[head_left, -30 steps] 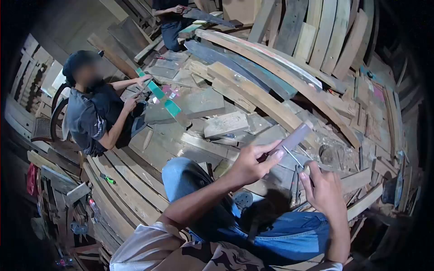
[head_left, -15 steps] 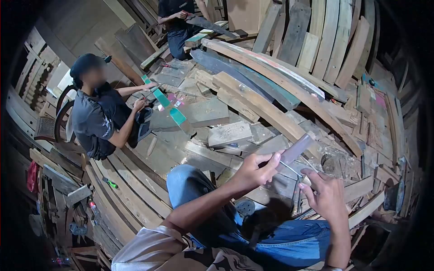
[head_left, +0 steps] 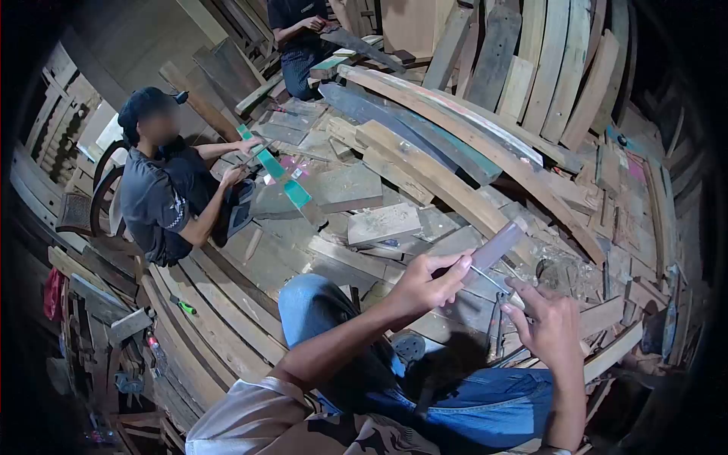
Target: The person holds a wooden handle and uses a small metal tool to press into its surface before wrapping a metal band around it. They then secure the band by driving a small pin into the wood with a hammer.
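Observation:
Between thumb and fingers, my left hand [head_left: 434, 282] grips a flat grey-purple bar [head_left: 497, 246], which points up and to the right. A thin metal rod [head_left: 489, 278] runs from my left fingertips down to my right hand [head_left: 547, 322]. The right thumb and forefinger are closed around the rod's lower end, where the exact grip is partly hidden. Both hands are above my bent legs in blue jeans [head_left: 485, 406]. Slim dark tools [head_left: 495, 330] lie just below, beside the right thumb.
Long curved planks [head_left: 485, 140] and a thick beam [head_left: 436, 178] lie ahead. A co-worker [head_left: 163, 182] sits at left, holding a green-painted wooden strip [head_left: 277, 171]. Another person [head_left: 303, 45] holds a saw [head_left: 360, 47] at the back. A green-handled tool [head_left: 183, 305] lies on planks at left.
My hands hold nearly the same pose, with only a slight shift of the bar and rod. The view has moved a little.

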A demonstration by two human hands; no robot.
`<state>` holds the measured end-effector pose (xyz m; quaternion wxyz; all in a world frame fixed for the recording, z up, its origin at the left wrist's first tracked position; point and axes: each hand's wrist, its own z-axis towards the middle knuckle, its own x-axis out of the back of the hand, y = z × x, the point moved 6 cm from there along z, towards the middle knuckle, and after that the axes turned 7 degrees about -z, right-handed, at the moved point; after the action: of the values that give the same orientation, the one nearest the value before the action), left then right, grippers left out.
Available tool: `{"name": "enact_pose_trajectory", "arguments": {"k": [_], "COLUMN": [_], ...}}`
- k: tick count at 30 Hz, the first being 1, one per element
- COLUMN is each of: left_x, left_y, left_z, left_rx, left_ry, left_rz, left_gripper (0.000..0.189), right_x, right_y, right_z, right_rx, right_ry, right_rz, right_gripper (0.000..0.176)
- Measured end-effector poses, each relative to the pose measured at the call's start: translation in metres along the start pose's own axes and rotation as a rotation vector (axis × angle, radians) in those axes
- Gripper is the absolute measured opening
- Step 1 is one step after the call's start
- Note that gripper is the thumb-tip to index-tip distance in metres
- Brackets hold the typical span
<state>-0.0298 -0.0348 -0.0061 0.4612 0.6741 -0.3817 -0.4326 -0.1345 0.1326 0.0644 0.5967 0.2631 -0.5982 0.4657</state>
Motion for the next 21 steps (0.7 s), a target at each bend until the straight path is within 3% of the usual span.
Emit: {"name": "enact_pose_trajectory", "arguments": {"k": [21], "left_x": [0.005], "left_y": [0.007], "left_z": [-0.003], "left_rx": [0.055], "left_ry": [0.017], "left_rz": [-0.022], "left_gripper": [0.048], "right_x": [0.011], "right_y": [-0.009], "right_z": [-0.002], "right_rx": [0.081], "right_ry": [0.173], "right_rz": [-0.015], "right_gripper": [0.044]}}
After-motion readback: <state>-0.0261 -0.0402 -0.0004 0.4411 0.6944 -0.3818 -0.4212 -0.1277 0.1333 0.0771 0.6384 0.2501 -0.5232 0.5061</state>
